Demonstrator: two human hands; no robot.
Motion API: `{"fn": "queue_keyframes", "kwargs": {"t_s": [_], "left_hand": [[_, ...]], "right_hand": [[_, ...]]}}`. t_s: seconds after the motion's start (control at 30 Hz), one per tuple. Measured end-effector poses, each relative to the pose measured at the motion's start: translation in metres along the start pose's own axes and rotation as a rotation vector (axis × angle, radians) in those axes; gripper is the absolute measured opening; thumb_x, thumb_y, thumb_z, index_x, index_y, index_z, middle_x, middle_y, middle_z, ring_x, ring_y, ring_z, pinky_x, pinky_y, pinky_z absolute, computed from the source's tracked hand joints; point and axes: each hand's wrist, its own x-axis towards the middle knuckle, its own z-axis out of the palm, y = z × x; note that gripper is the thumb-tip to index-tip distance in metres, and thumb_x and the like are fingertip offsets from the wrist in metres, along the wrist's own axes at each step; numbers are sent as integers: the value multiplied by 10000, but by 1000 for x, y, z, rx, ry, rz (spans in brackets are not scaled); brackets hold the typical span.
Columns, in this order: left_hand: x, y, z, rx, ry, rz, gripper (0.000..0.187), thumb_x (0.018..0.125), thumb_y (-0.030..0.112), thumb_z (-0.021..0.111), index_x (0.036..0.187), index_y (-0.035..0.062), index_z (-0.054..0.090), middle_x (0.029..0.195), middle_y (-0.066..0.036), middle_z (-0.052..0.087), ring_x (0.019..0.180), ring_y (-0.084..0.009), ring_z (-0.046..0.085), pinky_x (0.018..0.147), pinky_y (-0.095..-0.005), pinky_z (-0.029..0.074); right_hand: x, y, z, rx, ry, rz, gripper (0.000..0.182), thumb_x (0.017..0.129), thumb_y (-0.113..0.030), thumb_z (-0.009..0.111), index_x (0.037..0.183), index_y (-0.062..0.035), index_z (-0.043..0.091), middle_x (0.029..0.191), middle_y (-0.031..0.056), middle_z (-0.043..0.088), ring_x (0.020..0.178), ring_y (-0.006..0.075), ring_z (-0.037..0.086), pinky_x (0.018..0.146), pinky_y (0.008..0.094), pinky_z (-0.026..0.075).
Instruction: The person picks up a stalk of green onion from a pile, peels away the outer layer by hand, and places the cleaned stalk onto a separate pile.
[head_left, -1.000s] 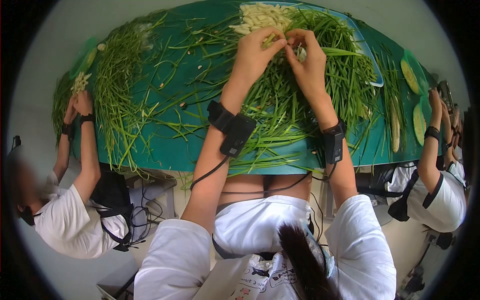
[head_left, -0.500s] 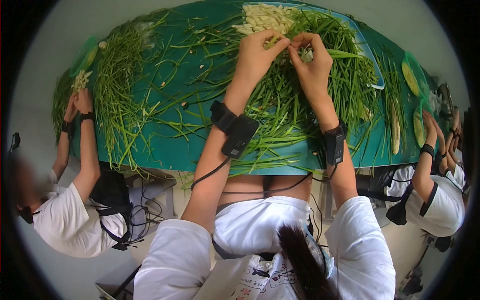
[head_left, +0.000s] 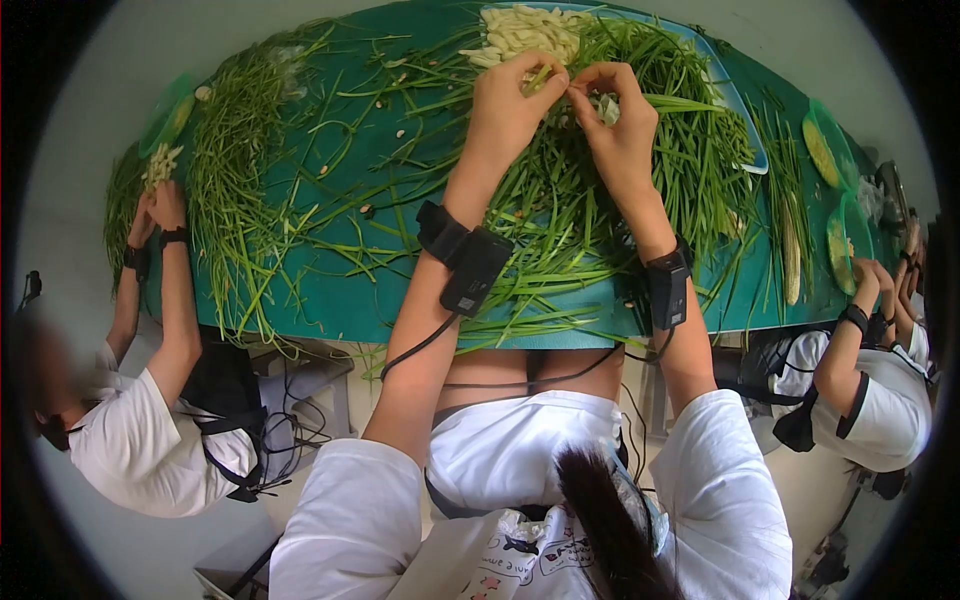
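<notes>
My left hand (head_left: 508, 105) is closed in a pinch over the heap, with a short yellow-green stem piece (head_left: 540, 80) showing between its fingers. Thumb and forefinger of my right hand (head_left: 622, 115) are pinched together and meet the left fingertips. Whatever lies right between the tips is too small to make out. Whitish, bud-like bits (head_left: 606, 108) show inside the curl of my right hand. Below both hands spreads a thick heap of long green stalks (head_left: 690, 150). Pale, slender pieces (head_left: 525, 32) are piled just beyond my left hand.
A blue-rimmed tray (head_left: 752, 140) holds part of the heap. Loose stalks and small scraps litter the green tabletop (head_left: 420, 180). Another stalk heap (head_left: 235, 150) lies left. Co-workers sit at both sides, the right one by green baskets (head_left: 845, 215). Cables hang near my lap.
Both my hands have shifted slightly left and stay pinched together. At the right, the co-worker's hands have moved down from the basket edge.
</notes>
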Motion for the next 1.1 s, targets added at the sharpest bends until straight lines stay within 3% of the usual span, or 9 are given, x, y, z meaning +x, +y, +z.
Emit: {"fn": "queue_keyframes", "kwargs": {"t_s": [0.27, 0.33, 0.43, 0.67, 0.87, 1.1], "left_hand": [[1, 3, -4, -36, -76, 36, 197, 918, 229, 642, 966, 39, 631, 853, -1, 623, 807, -75, 515, 750, -256, 436], [-1, 8, -7, -4, -120, -50, 216, 925, 244, 636, 973, 33, 626, 862, -11, 622, 811, -80, 520, 746, -261, 438], [-1, 7, -8, 2, -112, 11, 245, 932, 260, 620, 986, 20, 621, 868, -31, 629, 804, -96, 524, 739, -274, 439], [-2, 10, -8, 56, -77, 97, 301, 928, 304, 611, 1000, 12, 628, 828, -88, 628, 730, -148, 525, 692, -300, 441], [-2, 20, -16, 145, -119, -57, 323, 878, 323, 682, 961, 12, 665, 743, -79, 627, 661, -137, 524, 617, -304, 433], [-3, 6, -5, -1, -10, -4, 295, 920, 293, 641, 966, 3, 657, 759, -46, 630, 697, -111, 547, 631, -286, 431]], "right_hand": [[1, 7, -2, 119, -25, 76, 177, 840, -36, 693, 968, -11, 573, 836, 79, 649, 755, 153, 624, 718, 278, 486], [1, 6, -2, 105, -34, 100, 199, 836, -35, 698, 986, -12, 569, 839, 74, 655, 767, 146, 627, 732, 275, 487], [1, 5, -1, 149, -16, 118, 244, 825, -25, 705, 1021, -15, 558, 840, 66, 658, 777, 138, 626, 741, 268, 486], [-1, 4, 5, 141, 9, 93, 293, 813, -14, 709, 1060, -26, 551, 860, 52, 673, 770, 130, 619, 728, 260, 481], [-1, 6, 4, 136, -50, 105, 313, 827, -30, 688, 1113, -34, 560, 857, 53, 667, 743, 126, 595, 705, 267, 480], [-1, 8, 4, 149, -83, 108, 201, 818, -24, 679, 1011, -17, 621, 838, 69, 650, 749, 156, 610, 710, 285, 488]]}}
